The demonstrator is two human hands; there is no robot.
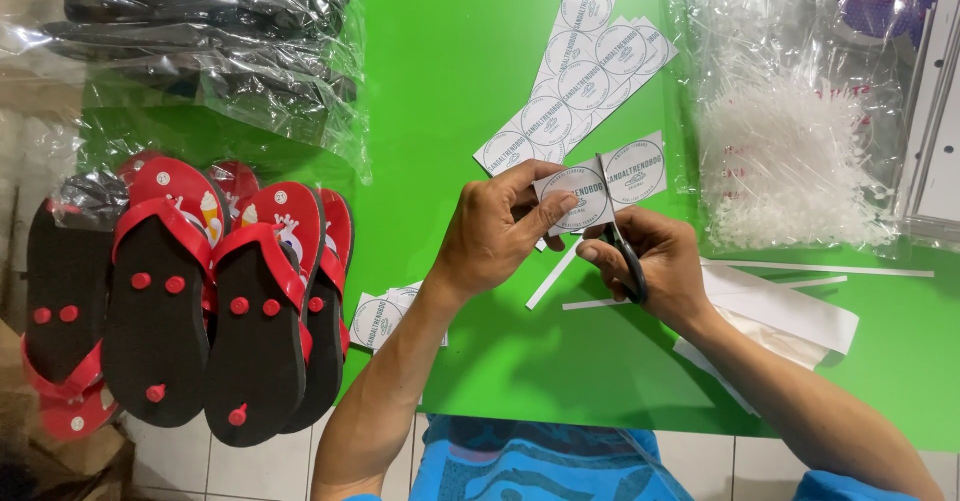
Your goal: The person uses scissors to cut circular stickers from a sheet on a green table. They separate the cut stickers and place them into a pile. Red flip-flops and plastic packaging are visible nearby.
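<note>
While left hand (500,229) pinches label strip (600,183) over green surface (440,91), right hand (650,266) grips scissors (622,241), blades at gap between two round labels. More strips (585,71) lie behind. Cut labels (385,316) near left arm. Red-black sandals (200,301) far left.

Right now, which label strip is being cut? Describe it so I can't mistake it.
On the green table, find the two hands at its middle. The left hand pinches a short white label strip while scissors in the right hand cut it. Unlike the loose strips beyond, it is lifted.
</note>
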